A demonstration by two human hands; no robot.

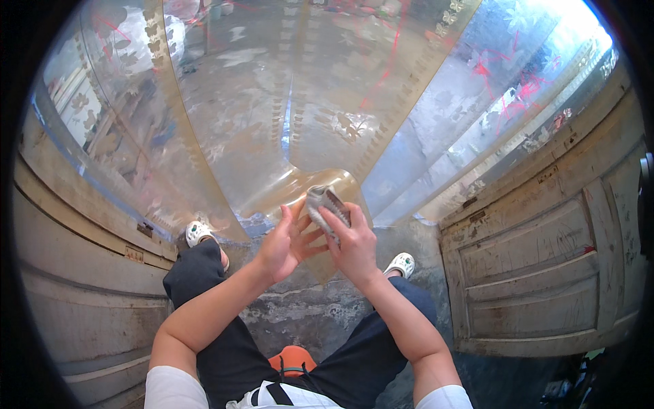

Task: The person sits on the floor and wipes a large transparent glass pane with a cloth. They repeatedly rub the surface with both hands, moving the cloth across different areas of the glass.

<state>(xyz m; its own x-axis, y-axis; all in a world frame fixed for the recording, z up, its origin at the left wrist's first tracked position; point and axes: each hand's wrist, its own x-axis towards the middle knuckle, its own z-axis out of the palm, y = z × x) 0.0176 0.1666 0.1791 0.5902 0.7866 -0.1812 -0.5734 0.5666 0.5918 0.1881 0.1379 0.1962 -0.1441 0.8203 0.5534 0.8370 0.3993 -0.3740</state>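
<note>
In my right hand point(352, 240) is a grey-white, cloth-like pad point(319, 209) with a brown, ridged strip along one side. I cannot tell whether this is a folded rag or a wrapped brush. Opposite it, my left hand point(286, 245) is spread, thumb raised and apart from the fingers. A lifted, curled end of a clear plastic strip curtain point(265, 197) lies at both hands. The left fingers look tinted, as if seen through the plastic. The pad partly covers that curled end, and exact contact is hard to see.
Long curtain strips point(219, 102) printed with butterflies and leaves hang ahead. Panelled wooden doors stand at left point(92, 286) and right point(531, 266). Both feet, in white clogs point(402, 264), rest on worn concrete point(311, 312). An orange seat-like object point(294, 358) shows between my legs.
</note>
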